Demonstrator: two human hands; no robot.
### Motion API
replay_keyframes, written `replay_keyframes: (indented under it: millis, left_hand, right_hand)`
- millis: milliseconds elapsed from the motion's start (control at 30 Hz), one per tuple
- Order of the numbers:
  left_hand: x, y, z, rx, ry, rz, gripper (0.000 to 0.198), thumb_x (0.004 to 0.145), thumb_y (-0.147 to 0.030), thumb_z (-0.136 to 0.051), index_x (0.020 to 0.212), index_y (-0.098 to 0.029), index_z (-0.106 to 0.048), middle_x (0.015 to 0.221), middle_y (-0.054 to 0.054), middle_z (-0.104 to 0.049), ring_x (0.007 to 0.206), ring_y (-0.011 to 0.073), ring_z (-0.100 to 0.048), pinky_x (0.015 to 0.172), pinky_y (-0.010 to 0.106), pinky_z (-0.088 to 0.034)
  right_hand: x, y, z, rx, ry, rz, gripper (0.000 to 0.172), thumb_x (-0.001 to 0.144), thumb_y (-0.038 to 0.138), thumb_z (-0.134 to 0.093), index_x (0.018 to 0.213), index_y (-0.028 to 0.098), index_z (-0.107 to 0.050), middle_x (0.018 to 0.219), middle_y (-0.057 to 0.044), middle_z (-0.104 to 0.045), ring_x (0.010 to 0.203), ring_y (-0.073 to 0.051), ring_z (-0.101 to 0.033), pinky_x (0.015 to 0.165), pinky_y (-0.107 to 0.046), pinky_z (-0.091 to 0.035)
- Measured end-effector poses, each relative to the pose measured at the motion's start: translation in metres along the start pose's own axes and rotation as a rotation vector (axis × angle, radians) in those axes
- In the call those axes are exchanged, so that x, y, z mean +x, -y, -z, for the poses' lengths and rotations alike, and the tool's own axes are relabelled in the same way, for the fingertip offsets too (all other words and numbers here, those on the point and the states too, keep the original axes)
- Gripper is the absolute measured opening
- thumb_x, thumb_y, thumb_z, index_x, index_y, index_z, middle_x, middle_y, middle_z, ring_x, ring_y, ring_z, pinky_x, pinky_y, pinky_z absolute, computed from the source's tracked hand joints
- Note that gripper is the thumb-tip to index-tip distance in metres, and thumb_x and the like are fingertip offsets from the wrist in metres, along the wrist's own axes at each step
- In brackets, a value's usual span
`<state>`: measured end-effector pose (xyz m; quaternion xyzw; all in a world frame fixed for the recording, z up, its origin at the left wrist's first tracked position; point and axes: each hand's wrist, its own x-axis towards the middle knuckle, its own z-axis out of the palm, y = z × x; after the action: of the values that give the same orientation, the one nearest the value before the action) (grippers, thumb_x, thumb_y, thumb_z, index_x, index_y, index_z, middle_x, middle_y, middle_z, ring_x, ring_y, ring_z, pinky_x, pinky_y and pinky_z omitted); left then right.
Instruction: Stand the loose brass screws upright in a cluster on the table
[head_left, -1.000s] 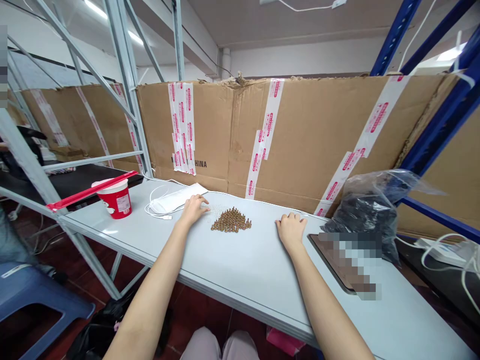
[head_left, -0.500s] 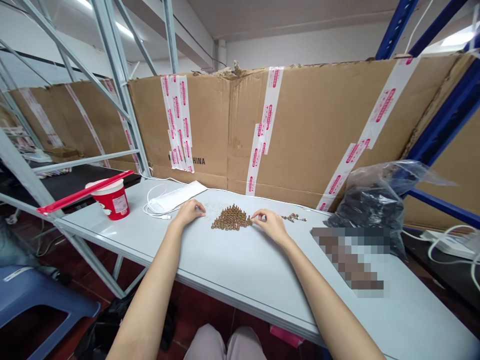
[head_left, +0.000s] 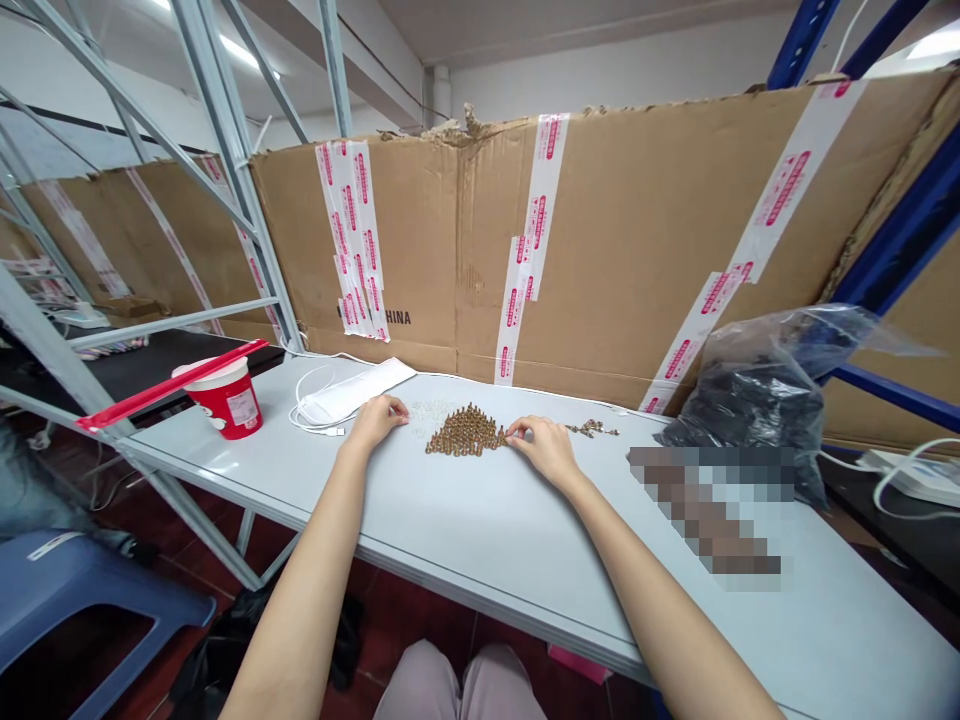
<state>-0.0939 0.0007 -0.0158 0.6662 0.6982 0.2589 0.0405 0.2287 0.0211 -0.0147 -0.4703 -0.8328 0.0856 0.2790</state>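
Many small brass-coloured pieces, most standing upright, form a tight cluster on the grey-white table. At its right edge is my right hand, thumb and forefinger pinched; whatever is between the tips is too small to name. Left of the cluster, small clear pieces lie scattered. Beside these rests my left hand, its fingers bent together in a pinch, and I cannot make out what they hold. A few loose brass-coloured pieces lie on their sides beyond my right hand.
A white power strip with its cable lies behind my left hand. On the left stands a red and white bucket. A clear bag of dark material sits at the right. Cardboard walls off the back.
The view has shifted slightly. Both hands keep nearly the same place and pinched pose beside the pieces.
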Motion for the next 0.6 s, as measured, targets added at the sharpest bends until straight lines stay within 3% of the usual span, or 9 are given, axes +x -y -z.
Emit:
replay_keyframes:
  millis: [200,367,600]
  left_hand:
    - [-0.003,0.001,0.002,0.023,0.05,0.062,0.011,0.065,-0.028,-0.062,0.072,-0.022,-0.067,0.076,0.001,-0.067,0.07,0.0162,-0.058,0.065,0.025,-0.041]
    - [-0.003,-0.001,0.002,0.075,0.02,0.08,0.012,0.067,-0.031,-0.061,0.072,-0.022,-0.068,0.076,0.003,-0.067,0.073,0.0179,-0.059,0.066,0.026,-0.041]
    - [-0.004,-0.009,0.001,0.139,-0.017,0.065,0.017,0.072,-0.034,-0.058,0.076,-0.022,-0.069,0.077,0.005,-0.067,0.074,0.0204,-0.059,0.069,0.028,-0.04]
  right_hand:
    - [-0.001,0.003,-0.003,-0.01,0.016,0.006,0.012,0.076,0.027,-0.052,0.076,0.024,-0.063,0.081,0.0,-0.064,0.082,-0.016,-0.053,0.069,-0.027,-0.026]
    - [-0.002,0.006,-0.001,0.01,0.037,0.011,0.012,0.075,0.021,-0.051,0.078,0.024,-0.062,0.08,0.001,-0.064,0.08,-0.015,-0.054,0.068,-0.025,-0.027]
    - [-0.002,0.008,-0.001,0.049,0.052,0.031,0.01,0.075,0.027,-0.054,0.08,0.024,-0.062,0.081,0.0,-0.064,0.08,-0.016,-0.054,0.07,-0.026,-0.029]
